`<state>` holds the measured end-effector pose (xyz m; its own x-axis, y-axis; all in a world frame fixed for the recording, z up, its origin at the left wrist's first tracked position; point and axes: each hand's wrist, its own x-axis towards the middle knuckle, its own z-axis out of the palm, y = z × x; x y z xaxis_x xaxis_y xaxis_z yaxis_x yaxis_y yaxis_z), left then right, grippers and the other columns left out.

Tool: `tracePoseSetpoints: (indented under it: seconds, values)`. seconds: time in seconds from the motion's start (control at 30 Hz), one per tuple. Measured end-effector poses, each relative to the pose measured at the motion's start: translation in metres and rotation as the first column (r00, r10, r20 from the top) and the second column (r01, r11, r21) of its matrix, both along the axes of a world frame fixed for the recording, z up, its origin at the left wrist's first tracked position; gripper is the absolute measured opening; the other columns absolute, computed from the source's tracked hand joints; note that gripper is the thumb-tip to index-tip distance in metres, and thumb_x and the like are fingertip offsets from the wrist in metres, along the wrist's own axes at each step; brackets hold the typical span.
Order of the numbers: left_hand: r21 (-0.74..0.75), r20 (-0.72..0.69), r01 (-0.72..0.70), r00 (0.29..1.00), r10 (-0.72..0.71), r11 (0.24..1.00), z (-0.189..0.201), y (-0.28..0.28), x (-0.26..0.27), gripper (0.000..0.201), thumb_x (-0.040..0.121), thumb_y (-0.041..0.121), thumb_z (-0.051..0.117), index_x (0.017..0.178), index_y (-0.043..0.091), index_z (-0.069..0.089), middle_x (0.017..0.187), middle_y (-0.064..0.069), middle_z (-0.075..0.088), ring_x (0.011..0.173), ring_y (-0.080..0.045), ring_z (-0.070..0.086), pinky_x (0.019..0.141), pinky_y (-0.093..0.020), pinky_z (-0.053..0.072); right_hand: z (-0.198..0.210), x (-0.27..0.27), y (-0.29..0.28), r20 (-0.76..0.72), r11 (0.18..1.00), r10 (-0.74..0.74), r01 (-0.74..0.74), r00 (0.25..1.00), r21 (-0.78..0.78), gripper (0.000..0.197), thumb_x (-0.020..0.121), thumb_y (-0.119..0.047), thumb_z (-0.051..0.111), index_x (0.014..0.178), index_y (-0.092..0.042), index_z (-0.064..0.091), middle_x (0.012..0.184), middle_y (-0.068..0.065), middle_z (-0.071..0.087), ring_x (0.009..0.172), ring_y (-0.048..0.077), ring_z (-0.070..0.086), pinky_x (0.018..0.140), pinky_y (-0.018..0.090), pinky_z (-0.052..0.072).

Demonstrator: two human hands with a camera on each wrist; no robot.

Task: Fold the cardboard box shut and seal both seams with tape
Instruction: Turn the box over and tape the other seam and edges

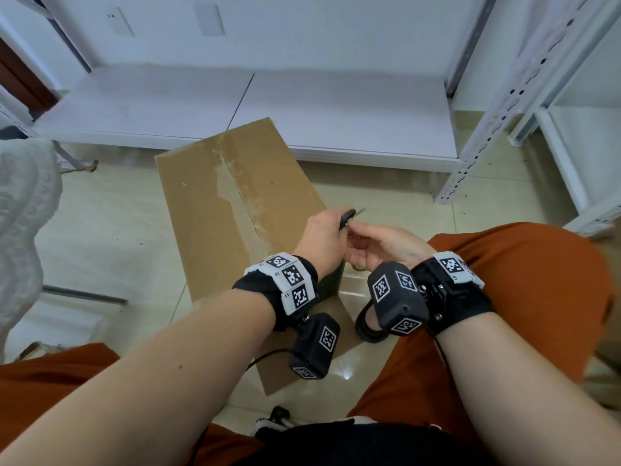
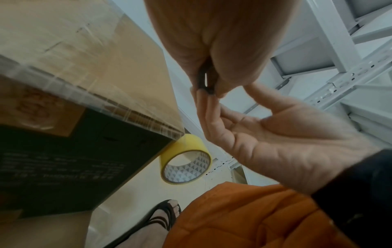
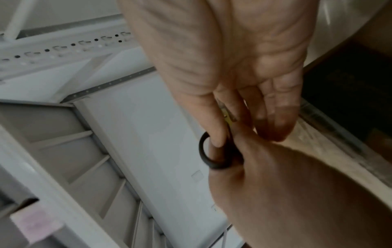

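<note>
A brown cardboard box (image 1: 235, 213) lies on the tiled floor with its top flaps folded shut and clear tape along the middle seam. Above its near right corner my left hand (image 1: 322, 233) grips small black-handled scissors (image 1: 349, 217), blade tip pointing right. My right hand (image 1: 379, 245) meets it palm up, and its fingers (image 2: 204, 107) reach the black handle ring (image 2: 205, 80). In the right wrist view one finger (image 3: 218, 134) is hooked in the ring (image 3: 212, 161). A yellow tape roll (image 2: 184, 159) stands on the floor against the box's near corner.
White metal shelving (image 1: 504, 95) stands behind and to the right of the box, with white boards (image 1: 268, 105) on its lowest level. A white lacy cloth (image 1: 23, 213) hangs at the left. My knees in orange trousers (image 1: 504, 297) flank the box, and a sandalled foot (image 2: 161, 218) is beside it.
</note>
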<state>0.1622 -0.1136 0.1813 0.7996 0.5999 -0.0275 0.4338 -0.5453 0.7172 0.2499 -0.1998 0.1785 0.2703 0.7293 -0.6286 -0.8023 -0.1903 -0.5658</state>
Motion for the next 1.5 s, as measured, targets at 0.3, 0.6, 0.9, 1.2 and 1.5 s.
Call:
tracePoseSetpoints:
  seconds: [0.3, 0.6, 0.9, 1.2, 1.5]
  values:
    - [-0.182, -0.053, 0.113, 0.991, -0.124, 0.977, -0.002, -0.016, -0.011, 0.079, 0.093, 0.0, 0.043, 0.152, 0.013, -0.008, 0.145, -0.014, 0.043, 0.127, -0.027, 0.048, 0.103, -0.027, 0.035, 0.003, -0.011, -0.001, 0.017, 0.986, 0.071, -0.067, 0.997, -0.149, 0.021, 0.09, -0.027, 0.061, 0.087, -0.006, 0.061, 0.068, 0.007, 0.06, 0.044, 0.013, 0.059, 0.039, 0.02, 0.047]
    - [-0.181, -0.186, 0.037, 0.98, -0.071, 0.983, -0.023, 0.0, -0.021, 0.077, 0.083, 0.012, 0.062, 0.149, 0.012, 0.023, 0.141, -0.008, 0.045, 0.13, -0.024, 0.042, 0.103, -0.028, 0.036, 0.004, -0.002, -0.015, 0.076, 0.919, 0.228, -0.189, 0.971, -0.345, 0.017, 0.09, -0.018, 0.061, 0.078, -0.007, 0.058, 0.06, 0.005, 0.051, 0.033, 0.012, 0.049, 0.034, 0.018, 0.042]
    - [-0.151, -0.334, 0.062, 0.936, -0.11, 0.987, -0.028, 0.018, -0.026, 0.06, 0.087, 0.01, 0.058, 0.143, 0.013, 0.038, 0.138, -0.008, 0.048, 0.128, -0.024, 0.044, 0.111, -0.039, 0.035, -0.006, -0.011, -0.029, 0.018, 0.958, 0.174, -0.165, 0.985, -0.236, 0.04, 0.08, -0.048, 0.064, 0.082, -0.012, 0.047, 0.063, 0.001, 0.049, 0.041, 0.01, 0.047, 0.037, 0.019, 0.041]
    - [0.015, -0.439, 0.149, 0.89, -0.127, 0.989, -0.029, 0.015, -0.023, 0.052, 0.088, 0.013, 0.056, 0.139, 0.017, 0.045, 0.132, -0.007, 0.041, 0.125, -0.025, 0.036, 0.107, -0.038, 0.035, -0.003, -0.023, -0.054, -0.085, 0.821, 0.454, -0.453, 0.887, -0.347, 0.057, 0.073, -0.063, 0.055, 0.073, -0.006, 0.051, 0.056, 0.008, 0.051, 0.035, 0.014, 0.049, 0.034, 0.018, 0.042]
    - [-0.005, -0.419, 0.123, 0.901, -0.114, 0.992, -0.03, 0.017, -0.019, 0.049, 0.088, 0.011, 0.055, 0.136, 0.018, 0.048, 0.13, -0.007, 0.041, 0.123, -0.024, 0.036, 0.108, -0.038, 0.035, -0.019, -0.012, -0.043, -0.129, 0.793, 0.462, -0.474, 0.877, -0.383, 0.066, 0.061, -0.067, 0.059, 0.076, -0.003, 0.053, 0.063, 0.008, 0.053, 0.04, 0.017, 0.051, 0.041, 0.022, 0.047]
